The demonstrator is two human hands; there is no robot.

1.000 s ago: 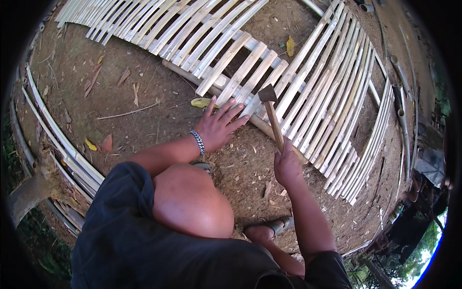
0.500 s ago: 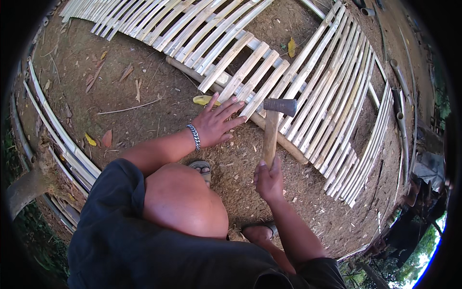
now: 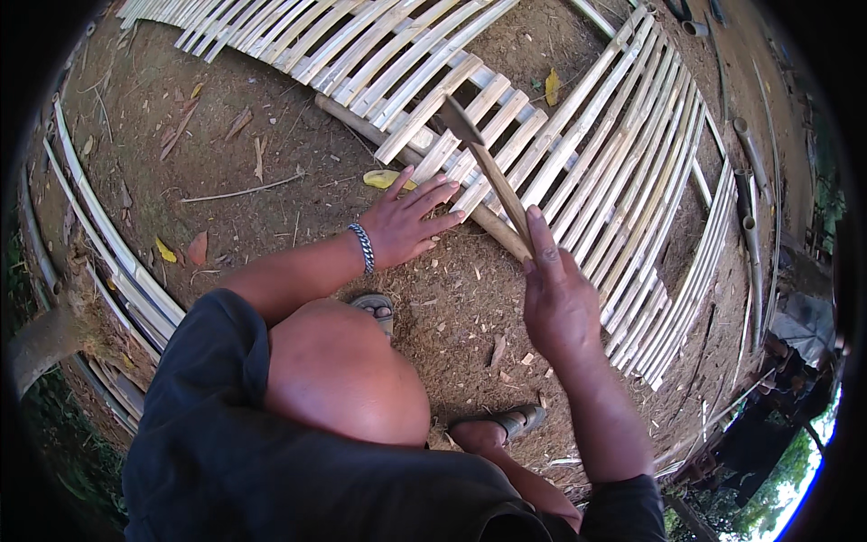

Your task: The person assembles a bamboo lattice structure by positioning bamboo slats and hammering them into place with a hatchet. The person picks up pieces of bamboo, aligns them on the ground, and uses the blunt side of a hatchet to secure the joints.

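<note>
Bamboo slats (image 3: 519, 149) lie in a row across a round bamboo pole (image 3: 506, 233), forming a panel on the ground. My left hand (image 3: 404, 224), with a chain bracelet at the wrist, is open, its fingers spread and fingertips at the near ends of a few slats. In my right hand (image 3: 562, 303) is a small hatchet (image 3: 495, 176), gripped by its wooden handle. Its dark metal head is raised over the slats, pointing to the far left. Whether the head touches a slat I cannot tell.
More slats (image 3: 316, 36) stretch away to the far left. Long split bamboo strips (image 3: 108, 230) lie on the left beside a log (image 3: 45, 348). Bamboo tubes (image 3: 751, 239) lie at the right. A yellow leaf (image 3: 386, 180) and wood chips dot the dirt. My sandalled feet stand close by.
My right hand has moved up and to the right, and the hatchet has tilted, its head swinging to the far left. My left hand stays nearly still. My right foot has shifted slightly.
</note>
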